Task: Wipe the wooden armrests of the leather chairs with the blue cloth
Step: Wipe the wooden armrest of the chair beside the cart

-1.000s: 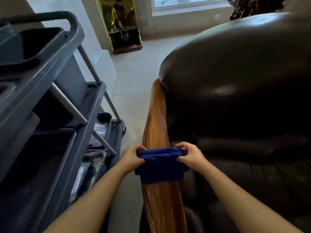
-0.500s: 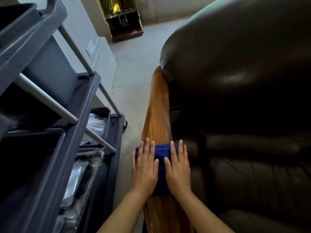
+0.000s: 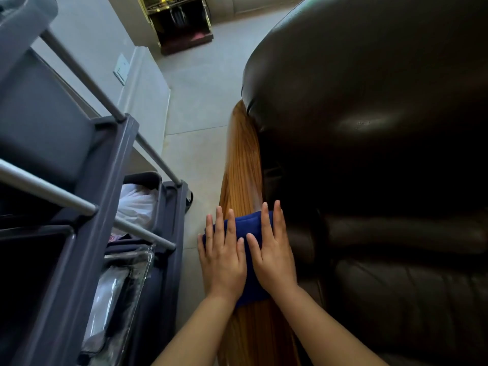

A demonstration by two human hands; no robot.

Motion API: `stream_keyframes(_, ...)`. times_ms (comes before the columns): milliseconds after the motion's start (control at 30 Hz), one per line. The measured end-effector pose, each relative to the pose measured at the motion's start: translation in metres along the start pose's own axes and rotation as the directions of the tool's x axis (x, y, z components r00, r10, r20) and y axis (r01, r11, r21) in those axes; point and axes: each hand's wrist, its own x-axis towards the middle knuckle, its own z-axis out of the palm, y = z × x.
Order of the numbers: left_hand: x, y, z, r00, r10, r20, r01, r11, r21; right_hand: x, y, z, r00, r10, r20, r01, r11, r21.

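Both my hands lie flat on the cloth, side by side, thumbs almost meeting. My left hand has its fingers spread and straight, pressing the cloth's left part, where the blue fabric folds over the outer edge of the armrest. My right hand does the same on the right part, fingers out long, the outermost one just beside the dark leather of the chair. Neither hand grips anything; the palms press down, fingers wide.

The cloth sits under my palms on the armrest and shows between my thumbs and ahead of my fingertips. Beyond my fingertips the glossy wood runs on to the chair's rounded back. Below my wrists the wood shows again.

To the left of my left fingers, across a strip of floor, stands a grey cart with a white bag in a low bin.
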Motion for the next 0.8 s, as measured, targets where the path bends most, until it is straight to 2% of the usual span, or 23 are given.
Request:
stream_keyframes(433,0.097,-0.003,-0.001,0.998,0.057,0.014,-0.053,0.977,-0.206,0.100,-0.003,0.010,0.999,-0.024,-0.044,0.027,0.998,0.065)
stream_keyframes(533,0.114,-0.004,-0.002,0.997,0.077,0.021,-0.069,0.969,-0.236,0.115,-0.008,0.007,0.994,-0.044,-0.099,0.056,0.991,0.119)
stream_keyframes(667,0.105,-0.004,-0.006,0.999,0.031,-0.009,-0.032,0.954,-0.299,0.106,-0.011,0.005,0.967,0.128,-0.222,-0.121,0.992,0.045)
stream_keyframes(800,0.094,-0.010,-0.007,0.998,0.052,0.030,-0.035,0.916,-0.399,0.107,-0.015,0.007,0.988,0.095,-0.119,-0.089,0.994,0.056)
